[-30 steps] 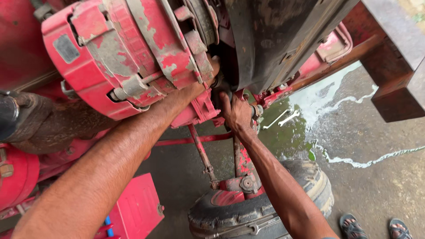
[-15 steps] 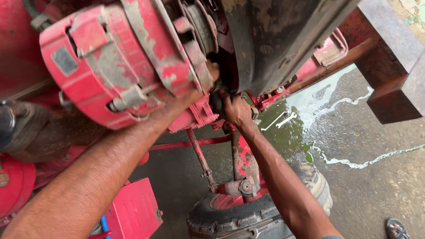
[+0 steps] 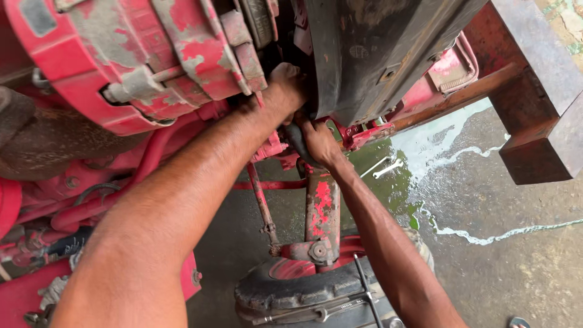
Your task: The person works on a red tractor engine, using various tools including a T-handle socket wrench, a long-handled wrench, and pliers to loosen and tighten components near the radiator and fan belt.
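While both forearms are reaching up into the machine, these lines are laying out what is showing.

Black part in the gap: a dark hose-like piece [image 3: 296,135] is sitting just above picture centre, between the red drum housing [image 3: 121,67] at 10 o'clock and the black panel [image 3: 376,54] at 1 o'clock.

Right hand: the right hand [image 3: 319,143] is pressing against the black part from its 4 o'clock side; its fingers are curling around it, grasping it from below.

Left hand: the left hand [image 3: 285,88] is pushing into the gap at 12 o'clock of the black part, just above the right hand; its fingertips are disappearing behind the panel edge, so I cannot tell whether they are clenched or released.

Red column: a chipped red upright [image 3: 322,209] is running down from the right hand toward 6 o'clock.

Thin rod: a red rod [image 3: 261,203] is slanting down at 7 o'clock of the hands, just beside the column.

Tyre: a black tyre [image 3: 291,291] is lying at 6 o'clock, with a cross-shaped wrench [image 3: 364,297] resting on it.

Spanners: two pale spanners [image 3: 382,167] are lying on the wet ground [image 3: 486,194] at 3 o'clock of the right hand.

Rusty beam: a brown metal beam [image 3: 534,103] is crossing the upper right corner at 2 o'clock.
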